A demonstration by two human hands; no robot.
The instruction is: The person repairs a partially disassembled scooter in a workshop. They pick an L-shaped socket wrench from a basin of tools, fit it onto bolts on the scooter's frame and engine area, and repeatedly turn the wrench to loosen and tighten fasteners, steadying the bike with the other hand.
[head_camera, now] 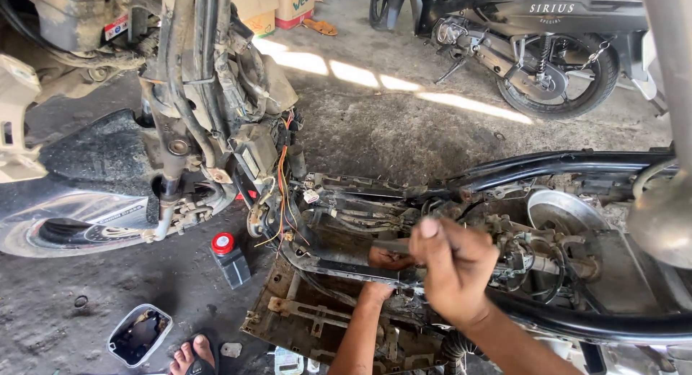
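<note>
A stripped motorbike frame lies in front of me with its wiring, tubes and engine parts bare. My right hand is closed around a thin dark tool handle over the middle of the frame. My left hand reaches up from below, past the lower frame rail; the rail and my right hand hide most of it, so its grip is unclear.
A small black can with a red cap stands on the concrete floor. A detached lamp housing lies near my sandalled foot. Front wheel and fender at left. A parked motorbike and cardboard boxes behind.
</note>
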